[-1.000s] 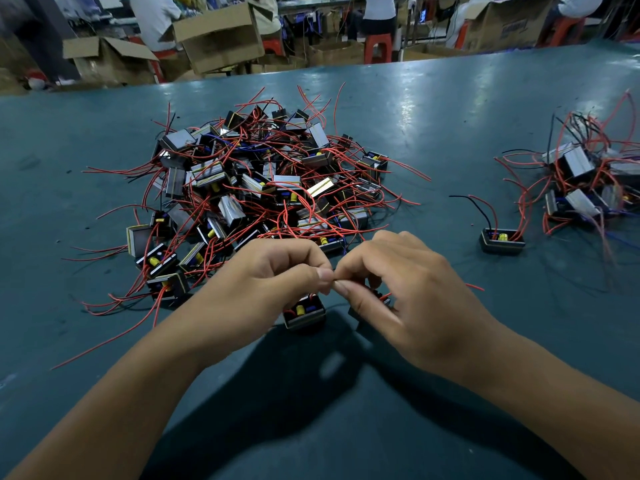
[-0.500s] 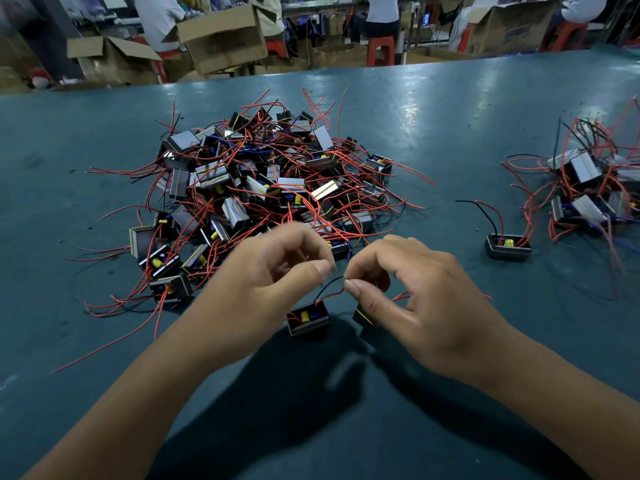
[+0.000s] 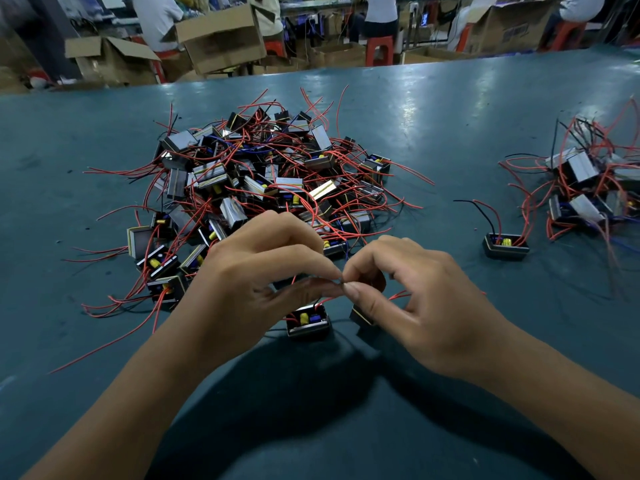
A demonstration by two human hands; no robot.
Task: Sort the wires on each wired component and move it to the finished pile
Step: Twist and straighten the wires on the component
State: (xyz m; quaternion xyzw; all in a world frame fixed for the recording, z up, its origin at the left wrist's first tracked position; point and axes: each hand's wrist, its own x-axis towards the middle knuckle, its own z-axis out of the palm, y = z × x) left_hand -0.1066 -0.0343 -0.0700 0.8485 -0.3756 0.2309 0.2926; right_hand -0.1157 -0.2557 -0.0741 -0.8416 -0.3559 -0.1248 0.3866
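Observation:
A small black wired component (image 3: 308,320) with a yellow capacitor sits on the green table (image 3: 415,140) just below my fingertips. My left hand (image 3: 256,282) and my right hand (image 3: 415,299) meet above it, thumbs and forefingers pinched on its thin wires. A second component (image 3: 360,315) lies half hidden under my right hand. Behind my hands is a big tangled pile of components (image 3: 263,188) with red wires. At the right edge lies a smaller pile (image 3: 585,192), and one single component (image 3: 506,244) rests on the table in front of it.
Open cardboard boxes (image 3: 221,36) and red stools (image 3: 379,46) stand beyond the table's far edge, where several people sit. Loose red wires (image 3: 114,341) trail from the big pile toward the near left.
My fingertips, touching a second ago, drew slightly apart half a second ago and have closed together again on the wires. The view has shifted slightly; the piles stay put.

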